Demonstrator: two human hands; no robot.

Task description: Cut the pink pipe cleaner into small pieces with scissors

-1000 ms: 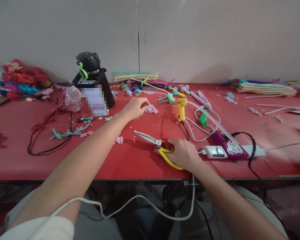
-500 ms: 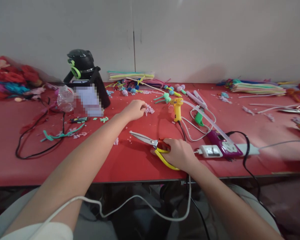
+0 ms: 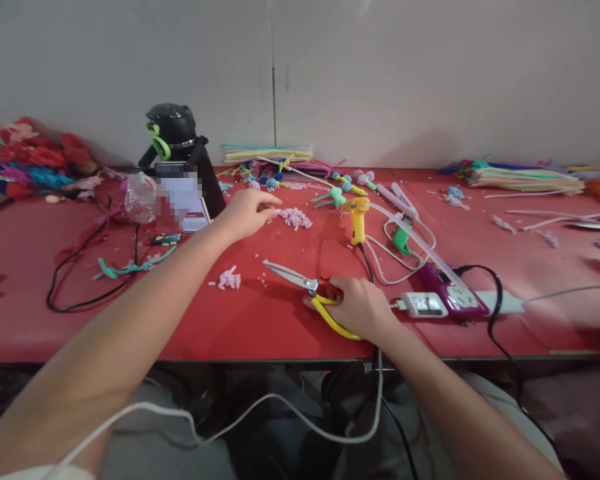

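My left hand hovers just left of a pile of small light-purple pieces, its fingers apart and nothing seen between them. My right hand grips the handles of scissors with yellow and red grips; the blades point left over the red table and look closed or nearly so. A second little heap of light-purple pieces lies left of the blade tips. The yellow glue gun stands beyond my right hand, with a long clear stick in it.
A black bottle and a phone stand at the back left. Bundles of pipe cleaners lie along the wall. A purple power strip and cables are at the right. A white cable hangs below the table edge.
My left hand has drawn back to the left from the larger purple pile, and its fingers have spread. More of both heaps shows. My right hand stays on the scissors.
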